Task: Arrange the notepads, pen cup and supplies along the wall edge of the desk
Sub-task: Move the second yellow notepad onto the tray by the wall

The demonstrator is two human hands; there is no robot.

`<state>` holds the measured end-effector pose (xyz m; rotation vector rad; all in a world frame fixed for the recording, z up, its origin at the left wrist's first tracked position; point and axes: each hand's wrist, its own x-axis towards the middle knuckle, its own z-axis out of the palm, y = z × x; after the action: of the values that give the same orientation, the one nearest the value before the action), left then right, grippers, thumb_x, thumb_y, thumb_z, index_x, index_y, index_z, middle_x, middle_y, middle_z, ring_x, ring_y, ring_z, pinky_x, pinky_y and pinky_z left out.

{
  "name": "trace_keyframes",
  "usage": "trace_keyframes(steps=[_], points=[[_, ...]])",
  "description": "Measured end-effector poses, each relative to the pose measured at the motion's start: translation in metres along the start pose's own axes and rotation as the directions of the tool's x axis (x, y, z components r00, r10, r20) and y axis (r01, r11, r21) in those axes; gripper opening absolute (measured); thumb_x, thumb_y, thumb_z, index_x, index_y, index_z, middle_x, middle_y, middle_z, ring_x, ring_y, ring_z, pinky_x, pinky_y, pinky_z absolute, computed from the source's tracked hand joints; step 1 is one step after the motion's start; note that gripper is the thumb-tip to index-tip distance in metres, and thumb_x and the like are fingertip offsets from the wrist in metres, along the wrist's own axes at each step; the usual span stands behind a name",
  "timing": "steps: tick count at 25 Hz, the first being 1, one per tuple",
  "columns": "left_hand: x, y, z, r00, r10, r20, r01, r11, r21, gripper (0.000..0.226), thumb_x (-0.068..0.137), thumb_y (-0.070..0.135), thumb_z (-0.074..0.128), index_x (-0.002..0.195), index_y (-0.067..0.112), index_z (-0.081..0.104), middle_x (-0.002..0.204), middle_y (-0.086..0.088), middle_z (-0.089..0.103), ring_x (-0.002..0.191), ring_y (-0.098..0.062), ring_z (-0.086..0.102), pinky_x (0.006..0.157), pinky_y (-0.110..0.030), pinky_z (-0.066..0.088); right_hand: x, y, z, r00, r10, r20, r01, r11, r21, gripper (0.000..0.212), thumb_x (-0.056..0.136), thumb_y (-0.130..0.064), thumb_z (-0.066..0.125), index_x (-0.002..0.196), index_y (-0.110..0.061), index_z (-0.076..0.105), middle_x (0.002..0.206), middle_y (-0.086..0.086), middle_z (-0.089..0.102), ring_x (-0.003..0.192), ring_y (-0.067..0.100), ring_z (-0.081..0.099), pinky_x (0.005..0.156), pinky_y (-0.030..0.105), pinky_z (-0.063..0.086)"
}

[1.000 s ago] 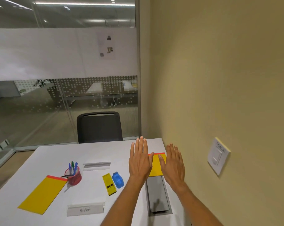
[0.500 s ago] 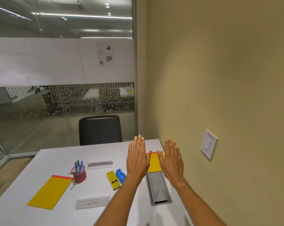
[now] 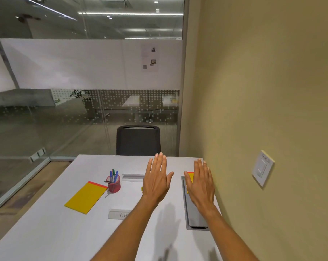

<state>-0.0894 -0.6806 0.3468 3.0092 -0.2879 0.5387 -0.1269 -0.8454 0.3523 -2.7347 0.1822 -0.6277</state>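
My hands have drawn apart since a moment ago: the left hand [image 3: 156, 182] now hovers flat over the desk [image 3: 52, 232], hiding the small supplies, while my right hand [image 3: 201, 182] covers the notepad [image 3: 190, 176] placed by the wall. Both sets of fingers are spread, gripping nothing. The second notepad [image 3: 86, 197] and pen cup [image 3: 113, 184] remain mid-desk, apparently next.
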Motion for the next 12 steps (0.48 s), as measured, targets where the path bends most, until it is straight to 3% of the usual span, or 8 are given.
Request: trace_keyframes(steps=[3, 9, 12], points=[[-0.004, -0.024, -0.006, 1.0, -0.021, -0.008, 0.021, 1.0, 0.007, 0.079, 0.096, 0.066, 0.009, 0.159, 0.019, 0.001, 0.168, -0.004, -0.002, 0.156, -0.025, -0.003, 0.124, -0.04, -0.009, -0.006, -0.014, -0.001, 1.0, -0.001, 0.01, 0.001, 1.0, -0.007, 0.068, 0.098, -0.054, 0.028, 0.154, -0.018, 0.015, 0.163, 0.003, 0.012, 0.152, 0.022, 0.01, 0.124, 0.036, 0.013], [-0.004, -0.107, -0.021, 0.998, -0.012, -0.063, 0.009, 0.999, -0.05, 0.083, 0.092, 0.063, 0.001, 0.159, 0.016, 0.004, 0.169, -0.006, 0.002, 0.157, -0.024, 0.001, 0.129, -0.042, 0.001, -0.003, -0.091, 0.027, 1.0, 0.009, -0.016, -0.009, 0.999, -0.045, 0.069, 0.096, -0.057, 0.027, 0.153, -0.018, 0.022, 0.162, 0.003, 0.019, 0.151, 0.023, 0.015, 0.123, 0.037, 0.02], [-0.01, -0.187, -0.02, 0.997, -0.008, -0.078, 0.004, 0.999, -0.049, 0.077, 0.097, 0.061, 0.008, 0.159, 0.015, 0.006, 0.169, -0.006, 0.005, 0.157, -0.024, 0.002, 0.129, -0.042, 0.005, -0.012, -0.157, 0.061, 1.0, 0.008, -0.022, -0.009, 0.998, -0.066, 0.069, 0.096, -0.057, 0.026, 0.152, -0.018, 0.023, 0.162, 0.004, 0.02, 0.15, 0.023, 0.016, 0.123, 0.037, 0.018]])
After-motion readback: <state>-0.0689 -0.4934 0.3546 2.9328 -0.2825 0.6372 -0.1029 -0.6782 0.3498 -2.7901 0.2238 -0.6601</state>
